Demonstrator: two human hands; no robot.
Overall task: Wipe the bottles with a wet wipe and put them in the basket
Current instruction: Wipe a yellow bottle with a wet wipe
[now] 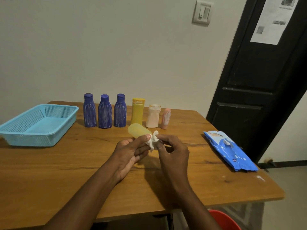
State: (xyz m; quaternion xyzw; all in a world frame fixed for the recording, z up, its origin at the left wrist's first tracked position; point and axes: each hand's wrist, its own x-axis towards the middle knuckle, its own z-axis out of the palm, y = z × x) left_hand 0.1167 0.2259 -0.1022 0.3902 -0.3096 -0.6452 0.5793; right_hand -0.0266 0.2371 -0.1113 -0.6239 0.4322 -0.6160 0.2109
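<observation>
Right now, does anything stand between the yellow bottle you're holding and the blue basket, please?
Nothing visible does: bare table lies between the held yellow bottle and the basket; the blue bottles stand farther back.

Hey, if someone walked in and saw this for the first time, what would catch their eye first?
Most likely the hands at the table's middle: the left hand grips a pale yellow bottle while the right hand pinches a crumpled white wipe at its end. Next come the three blue bottles, streaked with white, in the row at the back, and the bright blue basket at the left.
</observation>
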